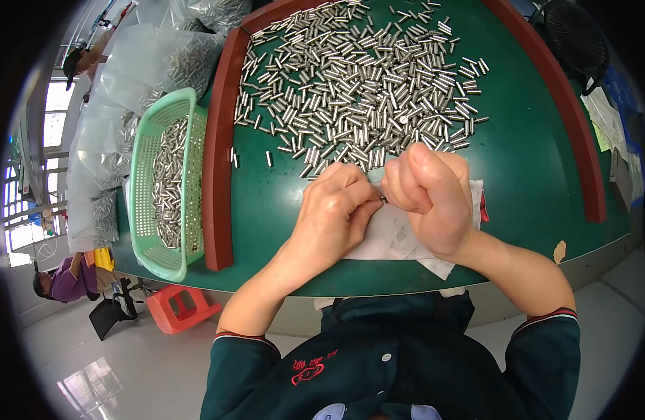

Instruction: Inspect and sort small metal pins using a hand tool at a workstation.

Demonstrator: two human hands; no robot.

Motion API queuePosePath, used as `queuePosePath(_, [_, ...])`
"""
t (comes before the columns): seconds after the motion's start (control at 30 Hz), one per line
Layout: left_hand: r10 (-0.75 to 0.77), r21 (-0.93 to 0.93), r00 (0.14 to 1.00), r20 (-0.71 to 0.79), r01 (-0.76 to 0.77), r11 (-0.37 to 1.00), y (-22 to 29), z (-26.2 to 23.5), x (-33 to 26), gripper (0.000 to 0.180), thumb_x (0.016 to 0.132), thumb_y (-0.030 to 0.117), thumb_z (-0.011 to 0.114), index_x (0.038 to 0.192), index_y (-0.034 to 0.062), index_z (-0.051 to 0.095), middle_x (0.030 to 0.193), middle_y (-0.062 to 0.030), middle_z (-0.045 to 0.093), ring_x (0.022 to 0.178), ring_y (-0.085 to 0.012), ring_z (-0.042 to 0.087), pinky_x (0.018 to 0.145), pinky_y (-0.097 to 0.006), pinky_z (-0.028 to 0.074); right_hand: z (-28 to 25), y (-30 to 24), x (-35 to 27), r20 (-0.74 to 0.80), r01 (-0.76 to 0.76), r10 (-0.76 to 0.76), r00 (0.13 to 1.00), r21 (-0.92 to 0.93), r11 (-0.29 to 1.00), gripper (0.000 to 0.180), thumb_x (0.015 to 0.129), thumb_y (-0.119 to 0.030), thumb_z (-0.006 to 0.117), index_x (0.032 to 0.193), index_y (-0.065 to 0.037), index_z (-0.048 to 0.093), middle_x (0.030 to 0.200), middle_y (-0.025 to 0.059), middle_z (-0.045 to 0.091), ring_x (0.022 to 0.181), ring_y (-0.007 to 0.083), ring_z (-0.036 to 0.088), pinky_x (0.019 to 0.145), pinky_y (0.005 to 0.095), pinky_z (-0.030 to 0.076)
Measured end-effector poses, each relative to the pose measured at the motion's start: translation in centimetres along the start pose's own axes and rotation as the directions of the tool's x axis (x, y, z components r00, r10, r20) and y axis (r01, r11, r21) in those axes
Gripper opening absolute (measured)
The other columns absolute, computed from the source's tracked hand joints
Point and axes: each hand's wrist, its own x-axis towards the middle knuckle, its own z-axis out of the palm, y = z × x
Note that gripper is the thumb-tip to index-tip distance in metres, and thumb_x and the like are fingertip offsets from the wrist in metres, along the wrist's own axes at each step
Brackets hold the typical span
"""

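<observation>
A green tabletop (529,161) with a curved near edge, an effect at least partly of the lens, fills the middle, bordered at left and right by dark red rails (218,182). At the left, bright daylight comes through tall windows (55,112), and beyond the tabletop a red plastic stool (161,313) stands near a black chair (105,319). The pale grey floor (39,350) is smooth, with a glossy patch of reflected light at lower left and thin joint lines at the right.
</observation>
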Motion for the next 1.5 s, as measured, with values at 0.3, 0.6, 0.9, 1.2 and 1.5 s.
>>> queuePosePath(0.3, [0.036,0.015,0.999,-0.036,-0.036,0.999,0.1,0.2,0.1,0.008,0.061,-0.002,0.062,0.064,0.0000,0.055,0.063,-0.0097,0.049,0.061,-0.0270,0.049,0.054,-0.035,0.041,-0.3,0.5,-0.1,0.029,0.021,-0.022,0.999,0.048,0.999,0.037,0.086,-0.015,0.040,0.051,-0.005,0.033,0.048,-0.0031,0.032,0.046,0.0053,0.025,0.041,0.0229,0.021])
queuePosePath(0.6, [-0.139,-0.290,0.990,0.014,0.137,0.947,0.1,-1.4,-0.2,0.008,0.072,0.001,0.061,0.077,0.0012,0.056,0.072,-0.0042,0.054,0.069,-0.0150,0.052,0.061,-0.025,0.041,-0.5,-0.1,0.4,-0.014,-0.043,0.047,0.999,0.170,0.985,0.044,0.089,-0.023,0.031,0.047,-0.012,0.025,0.041,-0.0010,0.025,0.038,0.0083,0.017,0.038,0.0244,0.017])
queuePosePath(0.9, [-0.458,-0.908,0.829,0.320,0.407,0.103,-1.5,-2.1,-0.4,0.015,0.085,0.013,0.051,0.094,0.0015,0.054,0.075,-0.0056,0.056,0.064,-0.0095,0.048,0.060,-0.021,0.040,-1.0,0.0,0.3,0.020,-0.078,0.075,0.997,0.214,0.974,0.043,0.088,-0.020,0.033,0.047,-0.010,0.025,0.041,-0.0006,0.028,0.040,0.0076,0.021,0.039,0.0235,0.018])
queuePosePath(1.2, [-0.483,-0.874,0.839,0.250,0.410,0.260,-2.1,-3.0,-0.3,0.021,0.088,0.021,0.044,0.081,0.0022,0.052,0.066,-0.0011,0.045,0.058,-0.0071,0.039,0.052,-0.019,0.032,-1.1,0.0,0.6,0.020,-0.080,0.077,0.997,0.205,0.976,0.043,0.089,-0.020,0.033,0.047,-0.010,0.026,0.041,-0.0004,0.028,0.040,0.0074,0.020,0.039,0.0233,0.018])
queuePosePath(1.5, [-0.121,0.205,0.987,-0.109,0.141,0.968,-0.5,-0.8,-0.4,0.009,0.067,0.003,0.061,0.074,0.0020,0.057,0.062,-0.0106,0.054,0.054,-0.0273,0.053,0.050,-0.036,0.041,-1.0,0.0,0.6,0.006,-0.082,0.083,0.997,0.218,0.972,0.043,0.088,-0.019,0.033,0.048,-0.009,0.027,0.042,-0.0001,0.029,0.040,0.0075,0.022,0.039,0.0230,0.019])
